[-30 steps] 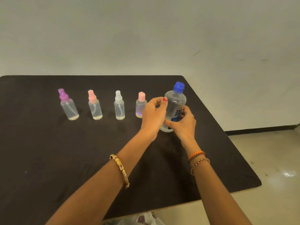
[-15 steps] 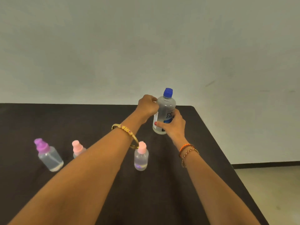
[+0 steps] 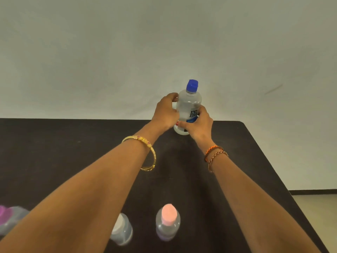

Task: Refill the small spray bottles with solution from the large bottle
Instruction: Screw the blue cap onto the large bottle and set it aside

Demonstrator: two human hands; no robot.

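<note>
Both the left hand (image 3: 166,111) and right hand (image 3: 197,123) gripped the upright large bottle (image 3: 188,105) at frame centre, while 3 small bottles, pink-capped (image 3: 167,222), white-capped (image 3: 121,228) and purple-capped (image 3: 8,217), stood along the lower edge, the left forearm (image 3: 87,194) partly covering 2.

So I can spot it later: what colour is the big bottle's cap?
Blue cap, clearest in the head view.

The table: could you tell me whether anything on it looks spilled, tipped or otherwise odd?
Nothing stands out. The large bottle stands upright near the table's far edge, blue cap on, gripped by both the left hand and right hand. The visible small bottles stand upright; no spill shows.
</note>
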